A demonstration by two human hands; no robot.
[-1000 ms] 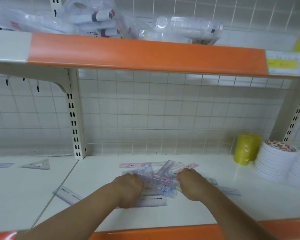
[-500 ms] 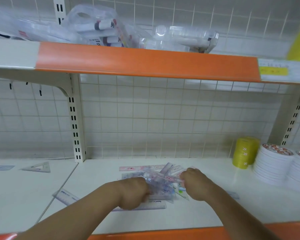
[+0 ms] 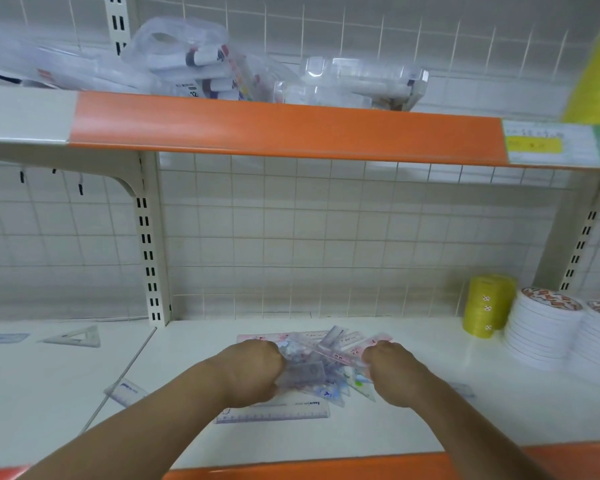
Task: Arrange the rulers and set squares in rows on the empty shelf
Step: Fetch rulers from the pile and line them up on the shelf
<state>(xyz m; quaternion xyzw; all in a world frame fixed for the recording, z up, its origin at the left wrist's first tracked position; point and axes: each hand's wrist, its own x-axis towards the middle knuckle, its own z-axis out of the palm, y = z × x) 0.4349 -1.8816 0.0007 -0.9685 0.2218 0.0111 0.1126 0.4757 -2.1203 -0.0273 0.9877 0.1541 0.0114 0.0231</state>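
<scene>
At the middle of the shelf [image 3: 430, 420], a jumbled pile of rulers and set squares [image 3: 321, 368] lies between both hands. Left hand [image 3: 253, 372] and right hand [image 3: 392, 372] each close their grip, fingers curled, on opposite edges of the pile. Step in hand, by judgement: gathering loose pieces before sorting. One long ruler [image 3: 274, 414] lies under the pile's near edge; a stray ruler [image 3: 123, 391] sits apart at left. Next move likely calls for squaring the bundle, then laying pieces singly in rows.

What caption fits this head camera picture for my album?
Sorting time: left hand and right hand grip a jumbled pile of clear plastic rulers and set squares on the white shelf.
</scene>
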